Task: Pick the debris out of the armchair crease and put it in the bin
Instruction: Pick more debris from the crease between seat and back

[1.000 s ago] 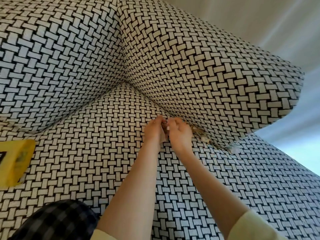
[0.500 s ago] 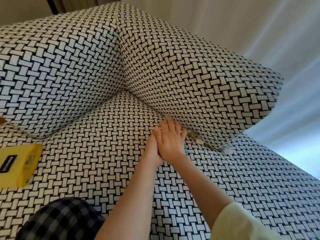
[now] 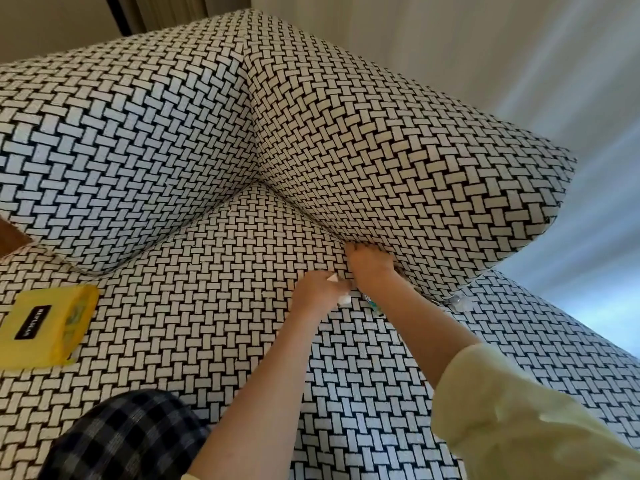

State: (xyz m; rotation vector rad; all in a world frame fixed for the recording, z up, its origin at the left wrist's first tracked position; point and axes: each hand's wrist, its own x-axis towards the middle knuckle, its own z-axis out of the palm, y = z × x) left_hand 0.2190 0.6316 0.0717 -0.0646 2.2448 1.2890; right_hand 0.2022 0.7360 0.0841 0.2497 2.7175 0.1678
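Two hands: your left hand (image 3: 318, 294) grips scraps (image 3: 344, 299); right hand (image 3: 370, 266) hides its grip; debris (image 3: 459, 303) runs rightward from its fingers (image 3: 355, 251) along crease (image 3: 304, 213).

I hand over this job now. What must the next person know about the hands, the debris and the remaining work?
Left hand grips white scraps.
Right hand reaches into the armchair crease; grip hidden.
More debris at the crease's front end; a teal bit on the seat by the right wrist.
Yellow bag lies on the seat.
Done: some scraps picked.
Left: clear crease, bin everything.
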